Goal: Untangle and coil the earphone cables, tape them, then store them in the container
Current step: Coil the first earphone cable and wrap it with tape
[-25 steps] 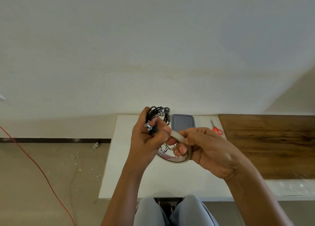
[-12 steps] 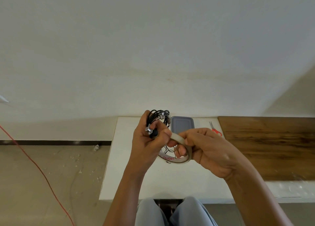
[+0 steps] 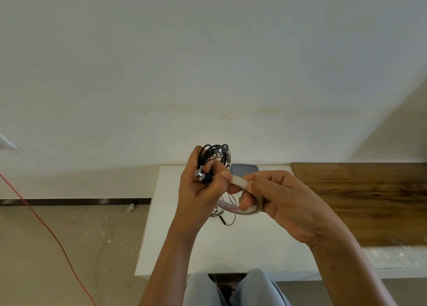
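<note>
My left hand grips a coiled bundle of black earphone cable with silver earbuds, held upright above the white table. Its thumb presses on the loose end of a beige tape roll. My right hand holds that tape roll, fingers through its middle, just right of the coil. Another black earphone cable lies loose on the table under the roll. The grey lidded container sits at the table's far edge, partly hidden behind my hands.
A dark wooden board covers the table's right part. A red cord runs across the floor on the left, with small debris near the wall. My knees are under the table's near edge.
Both hands have lifted slightly with the coil and the tape roll. The right hand now covers the red scissors at the back of the table.
</note>
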